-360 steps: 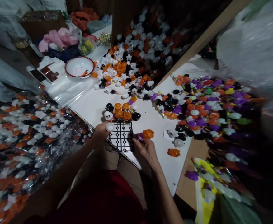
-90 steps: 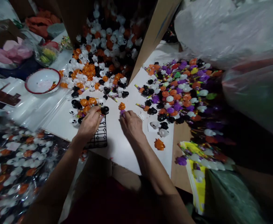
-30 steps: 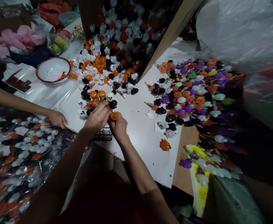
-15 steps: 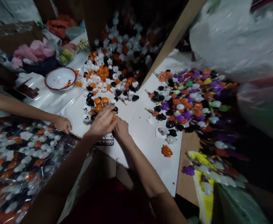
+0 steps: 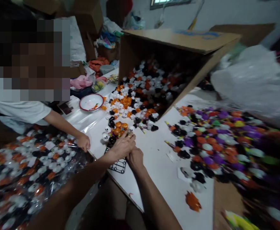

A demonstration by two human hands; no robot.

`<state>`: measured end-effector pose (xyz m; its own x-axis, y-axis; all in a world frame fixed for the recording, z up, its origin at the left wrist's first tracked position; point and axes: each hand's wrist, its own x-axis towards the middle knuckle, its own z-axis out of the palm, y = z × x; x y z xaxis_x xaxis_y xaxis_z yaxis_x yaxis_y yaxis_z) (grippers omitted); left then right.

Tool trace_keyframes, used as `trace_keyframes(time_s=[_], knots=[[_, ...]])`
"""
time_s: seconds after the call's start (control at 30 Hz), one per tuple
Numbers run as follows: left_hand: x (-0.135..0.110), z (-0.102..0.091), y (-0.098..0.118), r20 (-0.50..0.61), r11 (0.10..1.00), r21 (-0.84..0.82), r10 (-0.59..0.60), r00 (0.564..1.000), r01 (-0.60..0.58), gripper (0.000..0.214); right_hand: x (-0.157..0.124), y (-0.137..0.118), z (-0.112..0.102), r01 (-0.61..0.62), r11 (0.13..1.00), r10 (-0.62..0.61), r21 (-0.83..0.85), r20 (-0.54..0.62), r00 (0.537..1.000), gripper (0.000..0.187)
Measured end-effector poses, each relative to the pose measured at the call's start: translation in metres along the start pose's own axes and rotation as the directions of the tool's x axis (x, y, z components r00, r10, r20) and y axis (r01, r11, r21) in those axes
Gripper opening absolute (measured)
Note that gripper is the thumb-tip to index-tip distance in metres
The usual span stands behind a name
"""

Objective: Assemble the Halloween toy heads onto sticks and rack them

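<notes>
Both my hands work close together at a black plastic grid rack (image 5: pixel 118 166) on the white table. My left hand (image 5: pixel 122 146), with a ring on a finger, is closed, its fingers curled down beside small orange pumpkin figures (image 5: pixel 120 127) standing in the rack. What it grips is hidden under the fingers. My right hand (image 5: pixel 135 157) is closed like a fist against the left hand, and its contents are out of sight. White skull figures (image 5: pixel 105 136) and black ones stand at the rack's far left side.
A tipped cardboard box (image 5: pixel 178 40) spills white, orange and black figures. More coloured figures (image 5: pixel 216 140) are heaped at right, near a loose orange piece (image 5: pixel 192 201). A red-rimmed bowl (image 5: pixel 82 103) stands left. Another person's hand (image 5: pixel 83 142) rests at the table edge, above bagged figures (image 5: pixel 46 163).
The view has tilted up and left, bringing the other person's upper body and the box top into sight. My hands stay together at the rack; the orange piece between them no longer shows.
</notes>
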<state>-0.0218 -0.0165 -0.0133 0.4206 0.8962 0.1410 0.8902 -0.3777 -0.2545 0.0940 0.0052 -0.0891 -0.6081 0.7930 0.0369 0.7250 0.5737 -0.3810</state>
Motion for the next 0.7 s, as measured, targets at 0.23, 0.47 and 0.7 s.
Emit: trace_keyframes(time_s=[0.23,0.47,0.7], knots=[[0.002,-0.012,0.043,-0.052,0.995,-0.012,0.102,0.993,-0.103,0.023,-0.047,0.021,-0.001,-0.076,0.997,0.076,-0.011,-0.023,0.997,0.029],[0.023,-0.025,0.060,-0.070,0.998,-0.064,0.021,0.997,-0.026,0.025,-0.024,0.076,-0.065,-0.120,0.969,0.109,0.216,0.060,0.992,0.025],[0.027,-0.029,0.032,0.017,0.986,-0.143,-0.079,0.997,0.080,0.025,0.085,0.065,-0.066,-0.335,0.933,0.345,0.129,-0.069,0.936,0.027]])
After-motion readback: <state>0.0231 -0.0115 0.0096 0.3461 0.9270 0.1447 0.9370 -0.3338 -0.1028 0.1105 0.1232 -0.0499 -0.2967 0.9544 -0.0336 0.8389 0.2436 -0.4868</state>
